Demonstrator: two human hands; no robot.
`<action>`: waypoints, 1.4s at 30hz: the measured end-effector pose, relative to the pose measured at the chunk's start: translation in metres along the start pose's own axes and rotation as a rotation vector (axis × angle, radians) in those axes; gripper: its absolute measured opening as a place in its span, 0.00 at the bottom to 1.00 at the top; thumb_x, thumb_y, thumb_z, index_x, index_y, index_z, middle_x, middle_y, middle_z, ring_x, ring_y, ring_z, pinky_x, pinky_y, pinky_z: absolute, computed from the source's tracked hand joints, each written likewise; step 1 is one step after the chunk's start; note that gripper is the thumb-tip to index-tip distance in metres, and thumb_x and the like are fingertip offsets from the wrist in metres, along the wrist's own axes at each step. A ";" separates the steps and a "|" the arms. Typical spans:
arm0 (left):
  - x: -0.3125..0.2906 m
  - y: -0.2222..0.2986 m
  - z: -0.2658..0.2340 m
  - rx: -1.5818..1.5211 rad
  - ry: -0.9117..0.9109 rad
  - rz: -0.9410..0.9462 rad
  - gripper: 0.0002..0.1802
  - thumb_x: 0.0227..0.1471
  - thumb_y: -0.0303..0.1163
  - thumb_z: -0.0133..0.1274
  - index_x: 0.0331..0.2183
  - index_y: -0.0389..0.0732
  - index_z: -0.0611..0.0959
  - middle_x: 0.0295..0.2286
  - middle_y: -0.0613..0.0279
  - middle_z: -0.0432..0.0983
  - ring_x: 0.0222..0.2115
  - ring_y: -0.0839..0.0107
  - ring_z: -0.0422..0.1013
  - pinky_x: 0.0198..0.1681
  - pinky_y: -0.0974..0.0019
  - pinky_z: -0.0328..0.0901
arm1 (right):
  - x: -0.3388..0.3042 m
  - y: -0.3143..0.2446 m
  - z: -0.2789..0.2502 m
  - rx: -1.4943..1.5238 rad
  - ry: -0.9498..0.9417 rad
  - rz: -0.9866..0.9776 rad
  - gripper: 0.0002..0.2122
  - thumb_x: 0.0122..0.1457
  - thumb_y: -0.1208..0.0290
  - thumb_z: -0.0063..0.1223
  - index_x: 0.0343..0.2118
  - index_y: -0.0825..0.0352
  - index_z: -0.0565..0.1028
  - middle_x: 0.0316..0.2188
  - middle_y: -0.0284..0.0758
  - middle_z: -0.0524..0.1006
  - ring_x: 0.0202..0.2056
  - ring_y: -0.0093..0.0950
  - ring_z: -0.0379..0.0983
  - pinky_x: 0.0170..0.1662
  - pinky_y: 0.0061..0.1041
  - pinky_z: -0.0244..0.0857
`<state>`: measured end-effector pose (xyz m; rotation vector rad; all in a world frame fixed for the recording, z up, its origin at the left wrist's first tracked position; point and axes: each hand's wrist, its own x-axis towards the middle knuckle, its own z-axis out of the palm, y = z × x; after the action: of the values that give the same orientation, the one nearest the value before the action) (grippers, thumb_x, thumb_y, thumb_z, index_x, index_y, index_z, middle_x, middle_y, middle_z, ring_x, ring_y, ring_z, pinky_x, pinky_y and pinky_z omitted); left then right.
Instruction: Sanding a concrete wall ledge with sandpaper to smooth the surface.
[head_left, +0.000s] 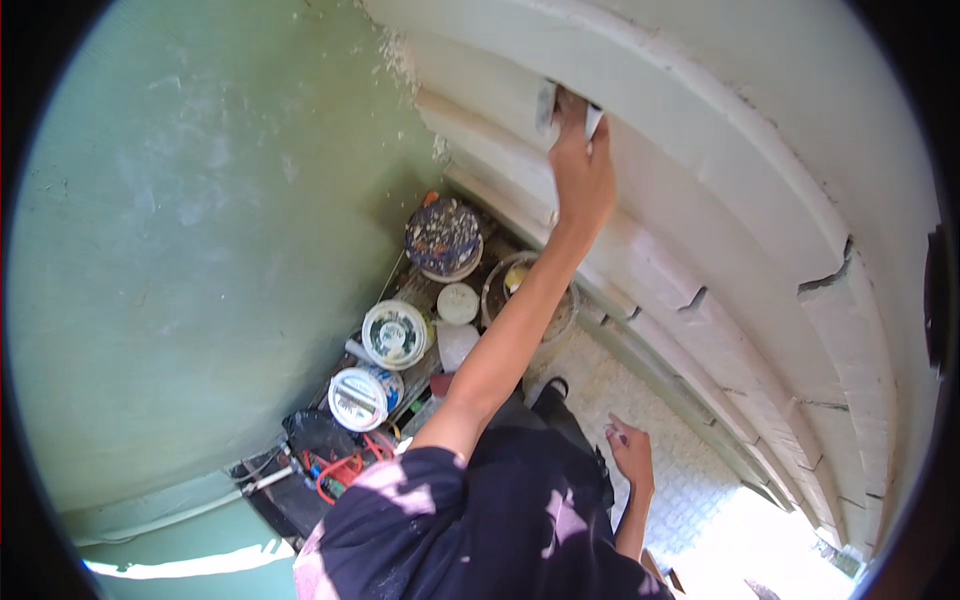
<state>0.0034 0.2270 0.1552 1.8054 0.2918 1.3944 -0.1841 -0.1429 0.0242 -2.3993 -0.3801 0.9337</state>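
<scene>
My left arm reaches up and away to the pale ridged wall (690,190). At its end my left hand (583,165) is closed round a putty knife (546,106), whose pale grey blade shows beside the fingers against the wall. The handle is mostly hidden by the hand. Lower down on the right, my right hand (630,455) hangs near my body over the paved floor. One finger points out and the others are loosely bent, with pale and dark smears on them; no held thing can be made out.
Left of my arm stand a dark, paint-crusted bucket (443,238), white-lidded tubs (394,335) and a round bucket (493,290) partly behind my forearm. Red cables (342,478) lie near a black bag (318,437). A green wall (200,250) rises on the left.
</scene>
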 end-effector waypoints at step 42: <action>-0.007 -0.017 -0.011 -0.019 -0.099 -0.258 0.29 0.66 0.26 0.46 0.65 0.30 0.61 0.59 0.38 0.67 0.59 0.52 0.68 0.61 0.62 0.58 | 0.021 0.003 -0.006 0.126 0.114 -0.074 0.19 0.60 0.64 0.53 0.54 0.62 0.79 0.38 0.51 0.81 0.35 0.45 0.81 0.44 0.36 0.72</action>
<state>-0.0038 0.2381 0.1389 1.7464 0.4410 1.1217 -0.1648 -0.1382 0.0152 -2.2950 -0.3545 0.7616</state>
